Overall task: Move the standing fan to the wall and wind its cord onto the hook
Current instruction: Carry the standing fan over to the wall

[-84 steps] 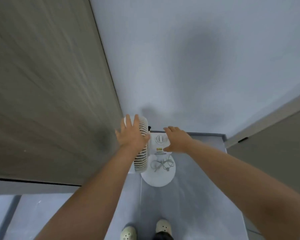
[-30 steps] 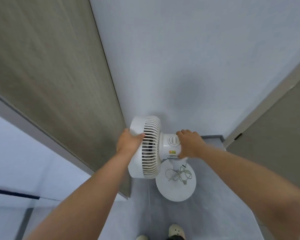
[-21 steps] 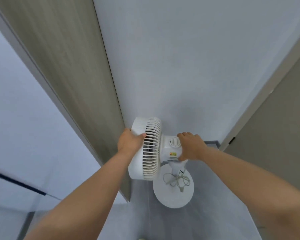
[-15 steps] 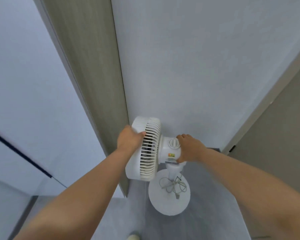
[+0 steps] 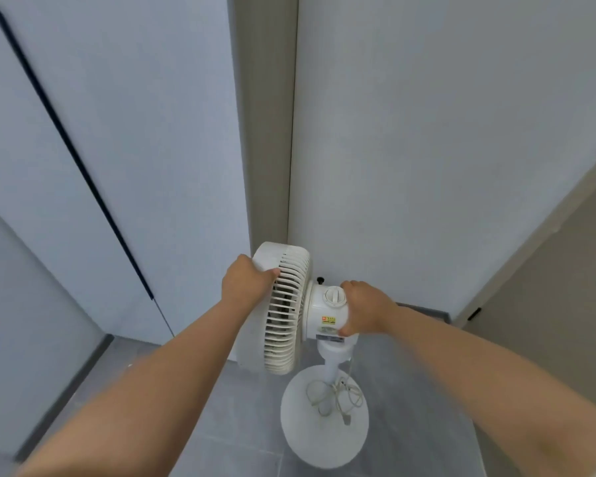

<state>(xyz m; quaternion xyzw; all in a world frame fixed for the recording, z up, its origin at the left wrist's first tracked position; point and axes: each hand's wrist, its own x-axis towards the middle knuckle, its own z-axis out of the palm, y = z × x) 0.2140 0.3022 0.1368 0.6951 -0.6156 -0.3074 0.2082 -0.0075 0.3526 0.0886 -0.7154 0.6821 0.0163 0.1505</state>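
The white standing fan (image 5: 286,315) is below me, close to the white wall (image 5: 427,149). My left hand (image 5: 245,284) grips the rim of its round grille. My right hand (image 5: 365,311) grips the motor housing beside the dial (image 5: 333,297). The round base (image 5: 320,438) sits over the grey floor; I cannot tell if it touches. The pale cord (image 5: 336,395) lies in loose loops on the base around the pole. No hook is in view.
A beige wood-grain panel edge (image 5: 265,115) runs down just left of the fan. White panels with a dark seam (image 5: 73,149) fill the left. A beige door and frame (image 5: 547,270) stand at the right. Grey floor tiles (image 5: 227,425) lie underfoot.
My view has swung left and the fan has shifted with both hands still holding it. My left hand went from lying flat on the grille to gripping its rim.
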